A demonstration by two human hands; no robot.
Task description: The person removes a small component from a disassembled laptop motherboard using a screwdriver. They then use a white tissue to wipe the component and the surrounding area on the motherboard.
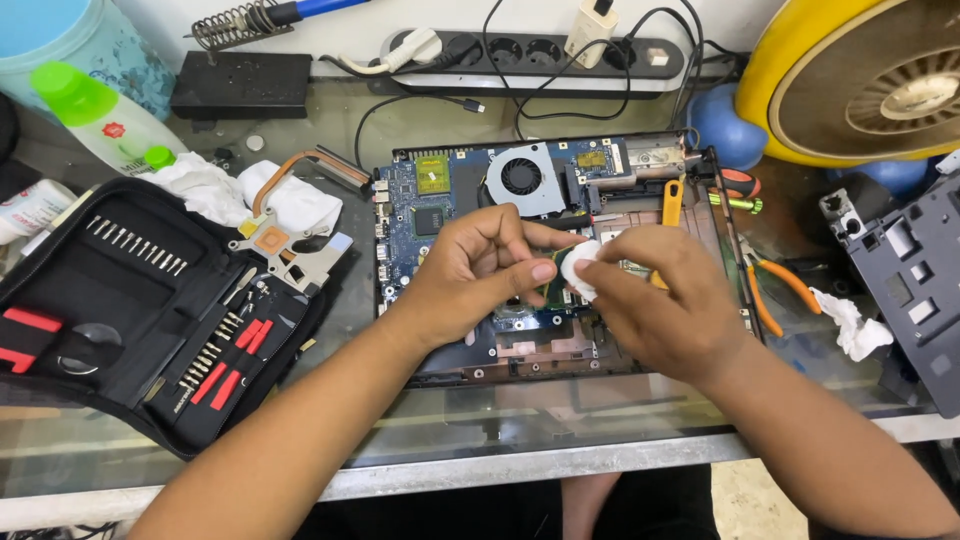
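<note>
- Your left hand (470, 275) sits over the middle of the opened laptop (550, 260), fingers curled narrow, thumb and forefinger pinched on a small green memory module (553, 288) that shows only in part between your two hands.
- Your right hand (660, 300) meets it from the right, fingertips closed on a white cotton pad (580, 268) pressed against that module.
- Pad and module touch; both sit just above the blue motherboard (420, 200), below the grey cooling fan (522, 178).
- A yellow pry tool (672, 202) lies on the laptop just behind your right hand.
- Orange-handled pliers (775, 290) lie to the right of the laptop, near a crumpled white tissue (850, 325).
- A dark plastic cover panel (910, 280) rests at the far right edge.
- Left of the laptop: a copper heat pipe assembly (285, 225) lying on white cloth (250, 195), and an open black tool kit (140, 300) with bits and red-handled tools.
- Back of the glass table (450, 440): a black power strip (560, 55), a soldering iron stand (235, 25), a bottle with a green cap (95, 115).
- Top right: a yellow round fan (870, 75).
</note>
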